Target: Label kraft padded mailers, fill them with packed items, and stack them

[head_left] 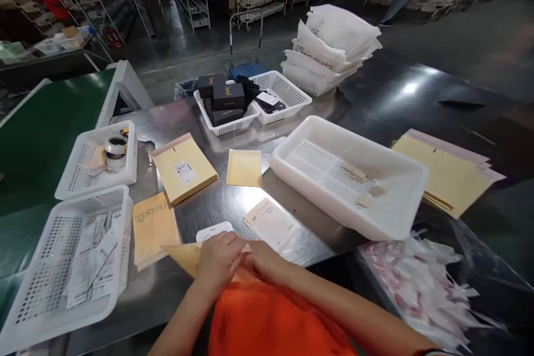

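Hands [219, 260], fingers curled nearly closed, grip 1 yellow envelope [186, 258] by the metal table [208, 209].

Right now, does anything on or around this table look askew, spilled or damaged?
The stack of lined baskets looks uneven, its liners sticking out. The white and pink strips lie in a tangled heap beside the large white basket. The right-hand envelopes are fanned out unevenly. I see no clear damage.

Two white baskets [41, 267] sit at left, two smaller baskets [237, 128] at upper centre and one white tub [334, 208] right of centre. Upper right, the basket stack [334, 61] numbers perhaps four. One yellow envelope [184, 258] shows at lower centre.
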`<state>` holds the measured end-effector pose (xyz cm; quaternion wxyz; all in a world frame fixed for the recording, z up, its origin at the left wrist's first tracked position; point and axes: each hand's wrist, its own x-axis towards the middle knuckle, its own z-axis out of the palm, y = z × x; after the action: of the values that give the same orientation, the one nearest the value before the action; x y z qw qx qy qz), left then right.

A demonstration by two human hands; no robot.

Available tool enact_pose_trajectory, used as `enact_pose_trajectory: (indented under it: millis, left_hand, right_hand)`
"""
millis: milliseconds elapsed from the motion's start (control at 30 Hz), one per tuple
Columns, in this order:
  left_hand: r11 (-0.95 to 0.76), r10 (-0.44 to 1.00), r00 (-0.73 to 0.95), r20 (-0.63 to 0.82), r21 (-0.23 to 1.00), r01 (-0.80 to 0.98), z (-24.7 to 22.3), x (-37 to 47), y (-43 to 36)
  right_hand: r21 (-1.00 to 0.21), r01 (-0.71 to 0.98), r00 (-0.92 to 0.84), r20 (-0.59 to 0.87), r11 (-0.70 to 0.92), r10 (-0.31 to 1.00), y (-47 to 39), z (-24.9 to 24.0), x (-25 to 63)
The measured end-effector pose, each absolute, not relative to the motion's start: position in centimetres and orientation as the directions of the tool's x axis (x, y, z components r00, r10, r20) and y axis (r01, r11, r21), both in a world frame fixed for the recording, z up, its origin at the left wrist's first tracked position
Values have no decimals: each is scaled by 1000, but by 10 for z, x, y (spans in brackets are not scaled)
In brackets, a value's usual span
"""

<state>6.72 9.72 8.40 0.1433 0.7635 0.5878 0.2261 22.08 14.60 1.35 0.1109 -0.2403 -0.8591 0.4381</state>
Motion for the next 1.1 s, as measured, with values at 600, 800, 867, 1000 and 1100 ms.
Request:
enact_pose_trajectory:
  millis: [600,800,867,1000,1100]
  left_hand:
    - [-19,918,-279,280,737,676,90,53,69]
    - [202,711,-692,127,905,374,86,26,52]
    - [118,644,-764,25,984,132,83,26,59]
    - [-77,531,-817,-226,947,-312,70,26,80]
    - [61,555,-744,-372,910,-410,44,18,81]
  right_hand:
    - [-425,315,-641,564,849,520,176,84,216]
    - [-752,241,-700,304,614,646,203,71,257]
    - [-929,112,-669,192,353,718,189,56,252]
    - [-990,21,-639,-122,-141,760,153,18,226]
    - [-983,98,-446,-181,-153,877,171,4,217]
